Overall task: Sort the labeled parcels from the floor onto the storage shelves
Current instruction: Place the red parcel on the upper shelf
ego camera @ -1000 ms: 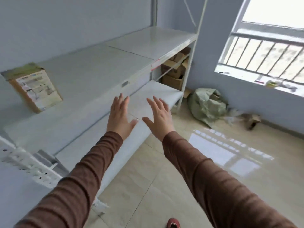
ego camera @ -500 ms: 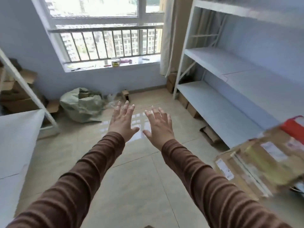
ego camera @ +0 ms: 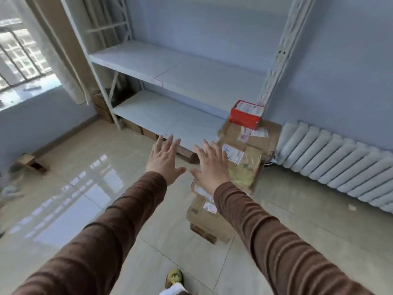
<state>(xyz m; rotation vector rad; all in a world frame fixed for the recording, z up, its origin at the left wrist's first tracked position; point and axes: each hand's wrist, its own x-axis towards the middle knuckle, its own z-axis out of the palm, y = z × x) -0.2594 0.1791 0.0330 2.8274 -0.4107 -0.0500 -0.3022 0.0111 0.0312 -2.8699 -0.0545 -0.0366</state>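
A pile of cardboard parcels (ego camera: 248, 150) with white labels stands on the tiled floor by the white storage shelves (ego camera: 191, 79). A red box (ego camera: 246, 114) sits on top of the pile, and a lower brown parcel (ego camera: 204, 216) lies nearest me. My left hand (ego camera: 164, 159) and my right hand (ego camera: 212, 165) are stretched out side by side with fingers spread, holding nothing. The right hand hovers in front of the pile and hides part of it. Both shelf boards in view are bare.
A white radiator (ego camera: 340, 165) runs along the wall at right. A window (ego camera: 19, 60) with a curtain (ego camera: 63, 50) is at left, and a small open carton (ego camera: 32, 165) lies on the floor there. Flat cartons are stored under the lowest shelf. My shoe (ego camera: 174, 277) shows at bottom.
My view has swung right from the shelf with one parcel, past the window, to the other shelves and the parcel pile. Both hands stay open and stretched forward.
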